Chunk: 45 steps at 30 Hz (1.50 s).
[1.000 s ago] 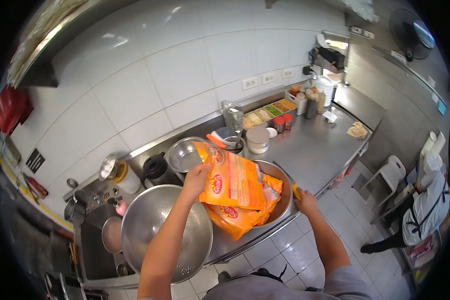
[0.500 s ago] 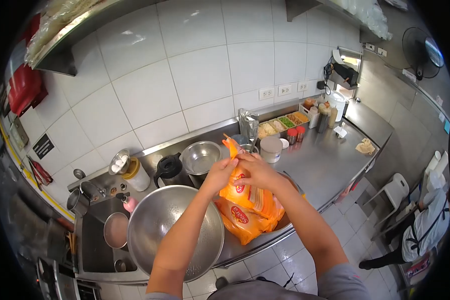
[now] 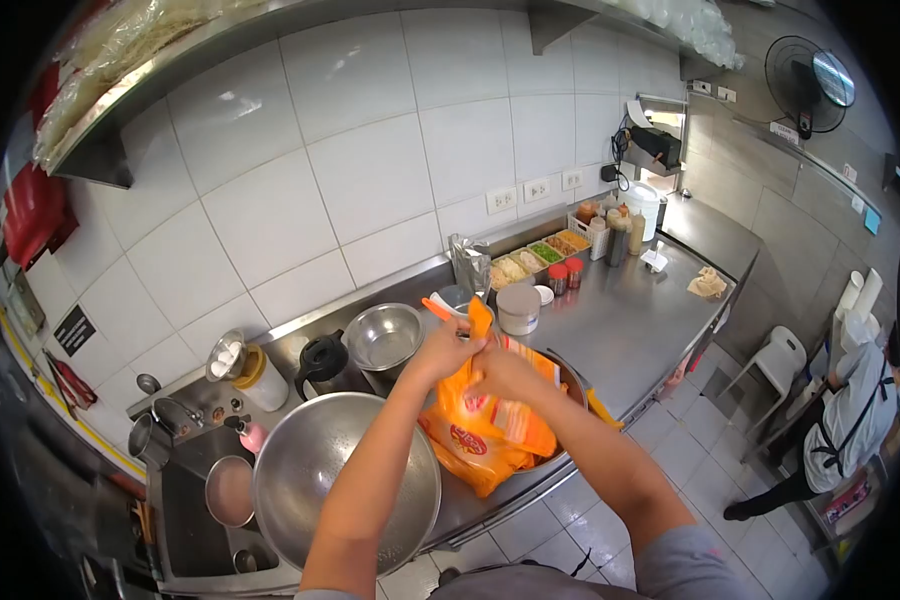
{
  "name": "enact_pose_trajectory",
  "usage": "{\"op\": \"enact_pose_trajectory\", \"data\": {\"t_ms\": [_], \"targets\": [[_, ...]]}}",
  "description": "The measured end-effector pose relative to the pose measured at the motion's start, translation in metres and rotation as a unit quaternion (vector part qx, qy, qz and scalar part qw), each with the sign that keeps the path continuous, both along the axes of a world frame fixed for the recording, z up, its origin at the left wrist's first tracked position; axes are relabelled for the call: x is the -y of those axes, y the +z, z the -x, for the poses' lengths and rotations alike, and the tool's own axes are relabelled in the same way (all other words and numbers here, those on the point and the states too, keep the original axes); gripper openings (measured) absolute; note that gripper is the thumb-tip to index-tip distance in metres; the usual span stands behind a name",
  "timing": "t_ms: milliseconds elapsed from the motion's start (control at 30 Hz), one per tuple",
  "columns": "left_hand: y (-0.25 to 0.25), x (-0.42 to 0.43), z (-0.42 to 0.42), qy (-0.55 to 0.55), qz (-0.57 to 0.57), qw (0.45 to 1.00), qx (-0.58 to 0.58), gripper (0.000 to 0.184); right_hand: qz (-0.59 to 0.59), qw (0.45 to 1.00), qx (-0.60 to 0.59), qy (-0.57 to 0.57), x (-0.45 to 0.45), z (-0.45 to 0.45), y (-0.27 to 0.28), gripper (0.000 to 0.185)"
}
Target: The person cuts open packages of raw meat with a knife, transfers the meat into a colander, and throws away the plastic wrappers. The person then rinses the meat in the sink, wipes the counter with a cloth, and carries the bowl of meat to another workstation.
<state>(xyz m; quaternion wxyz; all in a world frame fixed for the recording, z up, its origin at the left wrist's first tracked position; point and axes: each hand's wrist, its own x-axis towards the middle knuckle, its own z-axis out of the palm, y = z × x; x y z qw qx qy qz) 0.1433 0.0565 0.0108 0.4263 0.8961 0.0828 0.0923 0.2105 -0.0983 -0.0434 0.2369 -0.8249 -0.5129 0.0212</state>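
Note:
An orange printed plastic bag (image 3: 482,440) with a red oval logo rests partly in a metal bowl (image 3: 573,385) at the counter's front. My left hand (image 3: 444,352) is closed on its gathered top. My right hand (image 3: 508,366) grips the bag just beside it, its fingertips partly hidden. A narrow orange piece (image 3: 437,309) sticks out past my left fingers; whether it is a handle or part of the bag, I cannot tell. Left of the bag, under my left forearm, sits a large steel bowl (image 3: 310,470) with water drops inside.
Behind my hands stand a smaller steel bowl (image 3: 384,338), a dark jug (image 3: 322,362) and a round pale tub (image 3: 518,310). Food trays (image 3: 542,256) line the wall. A yellow handle-like thing (image 3: 604,410) juts out at right. Sink (image 3: 185,490) at left; another person (image 3: 850,420) at far right.
The view has turned slightly to the right. My hands have shifted on the bag's top; the orange piece now points left, and a bag flap stands up between my hands.

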Motion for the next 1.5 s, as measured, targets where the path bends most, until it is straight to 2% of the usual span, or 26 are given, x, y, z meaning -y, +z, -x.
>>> {"op": "enact_pose_trajectory", "data": {"t_ms": [100, 167, 200, 333, 400, 433, 467, 500, 533, 600, 633, 700, 733, 833, 900, 933, 1000, 1100, 1133, 1167, 1200, 1267, 1333, 1367, 1433, 1500], "targets": [[-0.005, 0.003, 0.002, -0.033, 0.036, 0.995, -0.092, 0.051, 0.011, 1.000, -0.016, -0.024, -0.008, 0.020, -0.039, 0.044], [-0.060, -0.013, -0.016, -0.015, 0.023, 0.990, -0.135, 0.049, 0.035, 0.999, -0.016, -0.018, -0.016, 0.024, -0.042, 0.040], [-0.094, -0.022, -0.028, 0.041, -0.033, 0.992, -0.116, 0.036, 0.057, 0.998, -0.016, -0.017, -0.020, 0.027, -0.045, 0.036], [-0.134, -0.037, -0.029, 0.108, -0.070, 0.989, -0.077, 0.034, 0.070, 0.997, -0.001, -0.020, -0.027, 0.032, -0.048, 0.030], [-0.155, -0.035, -0.030, 0.207, 0.127, 0.970, 0.000, 0.023, 0.083, 0.994, -0.018, -0.065, -0.034, 0.035, -0.048, 0.028], [-0.186, -0.046, -0.044, 0.208, 0.129, 0.970, 0.000, 0.023, 0.085, 0.994, -0.017, -0.064, -0.037, 0.037, -0.044, 0.028], [-0.230, -0.062, -0.069, 0.254, 0.201, 0.946, 0.010, 0.020, 0.123, 0.990, -0.021, -0.069, -0.038, 0.040, -0.037, 0.026], [-0.227, -0.057, -0.071, 0.296, 0.271, 0.916, 0.019, 0.020, 0.160, 0.984, -0.026, -0.075, -0.037, 0.041, -0.035, 0.026], [-0.226, -0.052, -0.071, 0.294, 0.272, 0.916, 0.016, 0.020, 0.162, 0.983, -0.027, -0.078, -0.032, 0.043, -0.035, 0.026], [-0.205, -0.037, -0.066, 0.325, 0.255, 0.903, 0.118, 0.026, 0.042, 0.996, -0.025, -0.081, -0.023, 0.048, -0.041, 0.015], [-0.191, -0.030, -0.064, 0.323, 0.256, 0.904, 0.115, 0.026, 0.043, 0.995, -0.027, -0.084, -0.020, 0.046, -0.052, 0.015], [-0.168, -0.020, -0.061, 0.315, 0.200, 0.917, 0.144, 0.025, -0.175, 0.983, -0.044, -0.034, -0.015, 0.036, -0.082, 0.014], [-0.159, -0.014, -0.060, 0.315, 0.205, 0.917, 0.131, 0.026, -0.174, 0.983, -0.047, -0.036, -0.010, 0.036, -0.079, 0.014], [-0.154, -0.013, -0.069, 0.321, 0.241, 0.903, 0.153, 0.027, -0.220, 0.965, -0.142, -0.035, -0.001, 0.037, -0.080, 0.014], [-0.149, -0.013, -0.064, 0.324, 0.190, 0.920, 0.115, 0.028, -0.280, 0.902, -0.327, -0.025, 0.005, 0.037, -0.088, 0.023], [-0.153, -0.016, -0.064, 0.324, 0.156, 0.925, 0.120, 0.028, -0.277, 0.901, -0.333, -0.025, 0.010, 0.038, -0.091, 0.023], [-0.162, -0.020, -0.067, 0.324, 0.120, 0.930, 0.123, 0.029, -0.309, 0.831, -0.463, 0.028, 0.017, 0.033, -0.093, 0.034], [-0.173, -0.030, -0.069, 0.273, 0.084, 0.948, 0.140, 0.023, -0.298, 0.828, -0.471, 0.057, 0.021, 0.016, -0.098, 0.034], [-0.174, -0.035, -0.070, 0.258, 0.065, 0.958, 0.107, 0.024, -0.230, 0.866, -0.442, 0.033, 0.026, 0.014, -0.085, 0.036], [-0.174, -0.040, -0.069, 0.241, 0.046, 0.967, 0.074, 0.025, -0.228, 0.866, -0.444, 0.037, 0.025, 0.009, -0.084, 0.036], [-0.177, -0.049, -0.067, 0.219, 0.085, 0.972, 0.006, 0.048, -0.183, 0.904, -0.386, 0.030, 0.025, 0.004, -0.085, 0.030], [-0.156, -0.043, -0.035, 0.162, 0.030, 0.986, -0.033, 0.052, -0.137, 0.936, -0.322, 0.027, 0.018, 0.003, -0.081, 0.025], [-0.129, -0.040, -0.009, 0.062, -0.097, 0.981, -0.157, 0.060, -0.018, 0.997, -0.074, 0.003, 0.009, 0.015, -0.069, 0.037], [-0.126, -0.043, -0.006, 0.066, -0.097, 0.981, -0.157, 0.060, -0.018, 0.997, -0.073, 0.007, 0.002, 0.023, -0.064, 0.037], [-0.116, -0.042, -0.003, -0.003, -0.079, 0.973, -0.215, 0.057, 0.087, 0.991, -0.074, -0.064, -0.014, 0.036, -0.047, 0.053], [-0.112, -0.033, -0.002, 0.039, -0.056, 0.966, -0.249, 0.053, 0.157, 0.984, -0.046, -0.077, -0.027, 0.043, -0.035, 0.055]]}}
